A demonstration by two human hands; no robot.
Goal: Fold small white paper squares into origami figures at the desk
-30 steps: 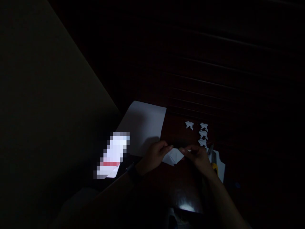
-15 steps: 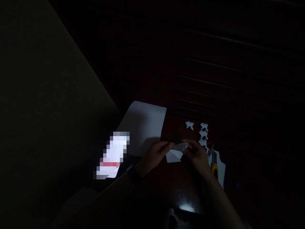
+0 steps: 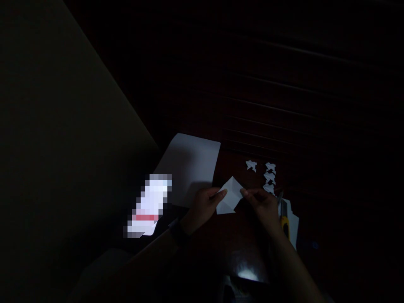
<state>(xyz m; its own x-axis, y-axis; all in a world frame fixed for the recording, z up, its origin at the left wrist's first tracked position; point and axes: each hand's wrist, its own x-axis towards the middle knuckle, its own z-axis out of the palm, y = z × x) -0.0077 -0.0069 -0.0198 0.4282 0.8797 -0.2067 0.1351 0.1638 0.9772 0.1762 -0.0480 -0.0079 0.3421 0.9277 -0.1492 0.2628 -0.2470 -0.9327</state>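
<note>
Between my hands is a small white sheet of folded paper (image 3: 232,193), its upper part diamond-shaped and a flap sticking out at the lower left. My left hand (image 3: 203,208), with a dark band at the wrist, pinches the paper's left edge under the thumb. On the opposite side, my right hand (image 3: 260,206) grips the right corner between thumb and fingers. Several small folded paper figures (image 3: 269,177) lie just beyond my right hand, most in a column, and one paper figure (image 3: 251,166) sits apart to their left.
A large white paper sheet (image 3: 195,160) lies at the back left of the dark table (image 3: 243,248). Left of my hand glows a phone-like screen (image 3: 150,206), blurred out. A yellow utility knife (image 3: 284,223) rests on white papers (image 3: 294,229) beside my right wrist.
The folded paper's upper part has opened out into a diamond facing me. My right hand has shifted slightly and now holds its right corner; my left hand keeps its grip.
</note>
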